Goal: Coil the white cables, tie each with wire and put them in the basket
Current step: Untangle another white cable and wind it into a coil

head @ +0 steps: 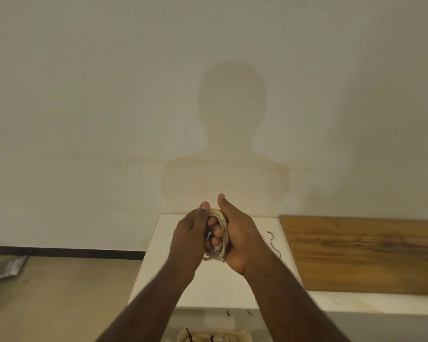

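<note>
Presently, findings as follows.
Cable: a white cable, round in section and matt, wound into a tight bundle of several loops, held in the air between both hands above the near part of the table.
Left hand: the left hand has its fingers curled round the left side of the coil, thumb lying up along the top of the loops; its grip is clamped on the cable.
Right hand: the right hand cups the coil from the right, fingertips curled inward through the loops, thumb raised clear; its grip is likewise closed on the cable.
Tie wire: one thin dark wire, bent and wavy with a small hook at its far end, lies loose on the table just to the right of the right hand, apart from it.
Table: a white table, smooth and flat, square-edged, standing against the wall.
Board: a brown wooden board, grained and streaked darker across its middle, lies flat on the table's right part.
Basket: a pale basket at the bottom edge holds tied whitish coils with dark wire ends; only partly in view.
Wall: plain cream wall, carrying a person's shadow.
Floor: tan floor at left, dark skirting strip along the wall foot.
</note>
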